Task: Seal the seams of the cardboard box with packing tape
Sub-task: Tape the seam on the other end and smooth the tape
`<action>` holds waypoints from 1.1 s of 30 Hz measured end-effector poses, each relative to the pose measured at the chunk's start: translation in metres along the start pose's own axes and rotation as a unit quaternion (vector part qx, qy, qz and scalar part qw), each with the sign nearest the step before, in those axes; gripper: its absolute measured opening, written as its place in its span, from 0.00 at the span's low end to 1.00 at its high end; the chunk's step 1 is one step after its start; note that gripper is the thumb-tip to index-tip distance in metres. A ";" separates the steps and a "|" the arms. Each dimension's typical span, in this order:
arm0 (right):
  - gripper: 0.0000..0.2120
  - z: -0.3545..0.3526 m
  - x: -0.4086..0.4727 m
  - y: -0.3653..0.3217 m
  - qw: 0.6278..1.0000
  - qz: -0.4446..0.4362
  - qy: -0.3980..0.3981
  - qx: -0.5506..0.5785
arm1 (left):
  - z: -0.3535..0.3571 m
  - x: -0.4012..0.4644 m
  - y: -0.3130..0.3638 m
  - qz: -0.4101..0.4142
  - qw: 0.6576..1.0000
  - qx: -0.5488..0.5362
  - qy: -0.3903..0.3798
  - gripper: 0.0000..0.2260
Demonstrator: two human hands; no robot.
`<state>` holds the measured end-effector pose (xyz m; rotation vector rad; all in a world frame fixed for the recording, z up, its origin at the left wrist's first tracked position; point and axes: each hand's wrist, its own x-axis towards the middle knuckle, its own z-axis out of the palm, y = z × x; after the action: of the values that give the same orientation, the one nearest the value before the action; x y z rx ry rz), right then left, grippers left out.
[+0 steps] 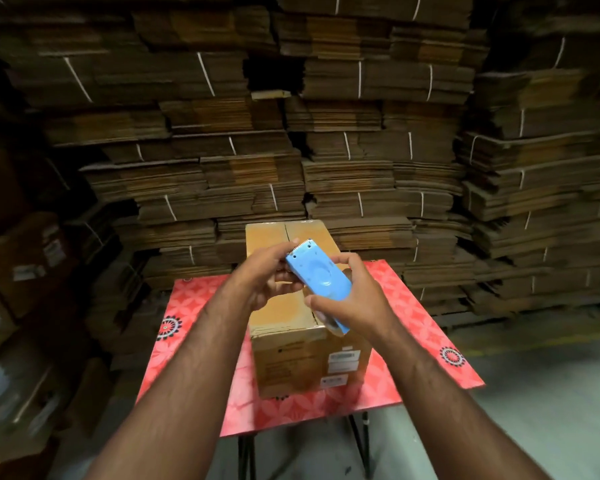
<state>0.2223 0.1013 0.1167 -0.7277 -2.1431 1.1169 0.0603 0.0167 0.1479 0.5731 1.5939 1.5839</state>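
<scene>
A closed brown cardboard box [291, 355] stands on a small red patterned table [413, 341], its top flaps meeting along a centre seam. Above the box I hold a light blue tape dispenser [317, 273] with a toothed cutter at its far end. My right hand [352, 299] grips the dispenser's body from the right and below. My left hand [267, 275] pinches at the dispenser's left edge near the cutter. The tape roll is mostly hidden; a bit of clear tape shows under my right hand.
Tall stacks of flattened, string-tied cardboard [326, 150] form a wall just behind the table. More labelled boxes [21, 271] stand at the left. Grey concrete floor [534, 410] lies to the right. The table has thin black legs [361, 441].
</scene>
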 end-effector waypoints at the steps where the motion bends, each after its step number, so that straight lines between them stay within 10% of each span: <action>1: 0.31 0.002 0.000 -0.004 1.000 -0.006 -0.007 -0.013 | -0.006 -0.003 0.001 0.004 1.000 -0.006 -0.001 0.12; 33: 0.27 0.012 -0.003 -0.035 0.949 -0.071 -0.036 -0.305 | -0.041 -0.019 0.003 0.052 0.997 0.029 -0.044 0.13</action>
<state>0.2090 0.0754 0.1396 -0.7827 -2.5830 0.3959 0.0388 -0.0229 0.1512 0.7569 1.5692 1.5695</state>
